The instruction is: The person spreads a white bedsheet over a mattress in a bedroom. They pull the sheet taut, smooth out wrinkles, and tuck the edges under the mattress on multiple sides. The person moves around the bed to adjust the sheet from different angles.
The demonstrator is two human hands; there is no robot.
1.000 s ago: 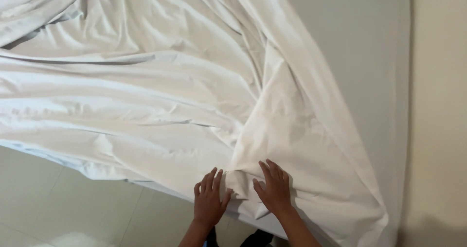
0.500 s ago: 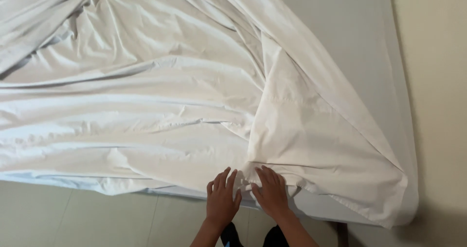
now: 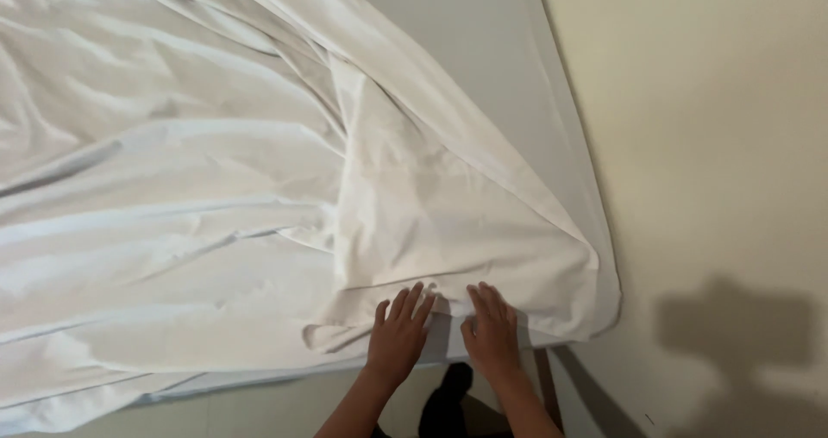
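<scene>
Both hands (image 3: 444,334) apparently flat on sheet (image 3: 259,197)

Two bare hands, the left hand (image 3: 397,334) and the right hand (image 3: 492,333), enter from the lower edge. Both forearms are uncovered, with no sleeves, gloves, rings or watch visible. Dark clothing shows between the forearms, its kind indistinct.

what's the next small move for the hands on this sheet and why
Probably slide both hands outward along the near edge to flatten it. The left hand and right hand lie flat, fingers spread, on the white sheet at the mattress edge, and the fabric between and beside them is bunched, with a folded flap lying loose over the corner.
</scene>
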